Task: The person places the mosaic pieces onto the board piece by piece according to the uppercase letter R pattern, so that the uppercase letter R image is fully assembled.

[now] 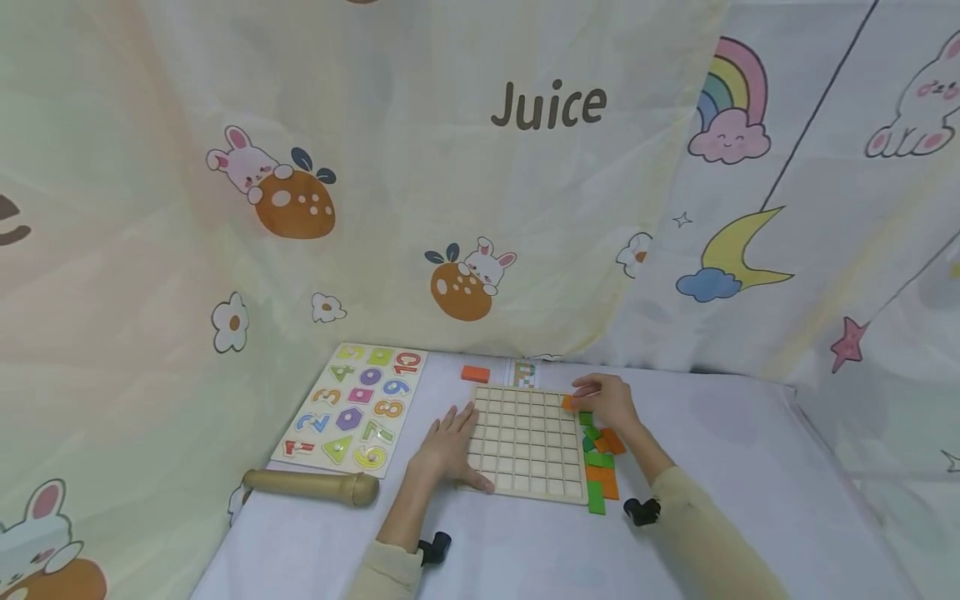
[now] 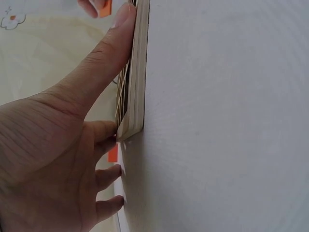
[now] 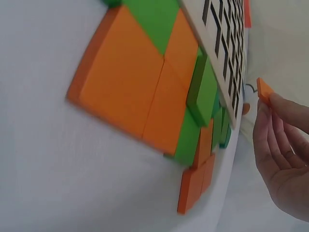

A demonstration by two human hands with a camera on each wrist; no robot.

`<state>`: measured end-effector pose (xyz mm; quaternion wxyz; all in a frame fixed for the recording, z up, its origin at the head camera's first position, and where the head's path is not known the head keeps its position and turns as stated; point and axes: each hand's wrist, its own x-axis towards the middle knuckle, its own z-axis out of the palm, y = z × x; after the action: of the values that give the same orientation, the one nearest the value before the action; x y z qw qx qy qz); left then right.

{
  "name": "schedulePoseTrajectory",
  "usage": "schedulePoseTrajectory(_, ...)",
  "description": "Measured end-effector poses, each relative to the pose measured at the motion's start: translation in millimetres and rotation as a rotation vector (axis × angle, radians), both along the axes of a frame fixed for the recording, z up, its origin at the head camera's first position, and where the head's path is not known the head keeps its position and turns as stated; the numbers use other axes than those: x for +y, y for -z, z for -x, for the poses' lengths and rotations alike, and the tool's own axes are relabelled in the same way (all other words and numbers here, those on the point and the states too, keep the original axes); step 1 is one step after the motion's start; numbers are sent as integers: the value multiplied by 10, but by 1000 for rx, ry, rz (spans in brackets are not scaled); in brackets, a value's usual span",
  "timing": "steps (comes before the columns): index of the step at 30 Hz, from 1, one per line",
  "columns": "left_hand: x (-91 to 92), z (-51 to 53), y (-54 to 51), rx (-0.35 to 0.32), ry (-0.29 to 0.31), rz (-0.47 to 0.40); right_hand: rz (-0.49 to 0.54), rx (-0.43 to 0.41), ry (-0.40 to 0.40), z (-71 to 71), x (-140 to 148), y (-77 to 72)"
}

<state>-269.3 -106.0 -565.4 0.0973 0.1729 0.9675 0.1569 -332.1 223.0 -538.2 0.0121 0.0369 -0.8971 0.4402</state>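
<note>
A wooden grid board (image 1: 528,442) lies on the white table. My left hand (image 1: 447,450) rests along its left edge with fingers spread; in the left wrist view the thumb of that hand (image 2: 58,125) lies on the board's edge (image 2: 137,72). Between thumb and fingers my right hand (image 1: 609,404) pinches a small orange piece (image 1: 567,402) at the board's far right corner. The right wrist view shows this hand (image 3: 285,150) holding the orange piece (image 3: 264,90) up beside the grid (image 3: 219,43).
Green and orange pieces (image 1: 602,482) lie along the board's right side. An orange block (image 1: 476,373) and a patterned card (image 1: 522,374) are beyond the board. On the left are a number puzzle (image 1: 351,408) and a gold microphone-shaped object (image 1: 311,486). Printed curtains hang behind.
</note>
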Motion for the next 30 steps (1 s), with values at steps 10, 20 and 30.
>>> schedulePoseTrajectory(10,9,-1,-25,-3,-9,9,52,21,-48,102,-291,46)
schedulePoseTrajectory(20,19,-15,-36,7,-5,39,84,2,-61,181,-483,135)
schedulePoseTrajectory(30,13,-11,-33,9,-2,45,107,-11,-93,277,-634,247)
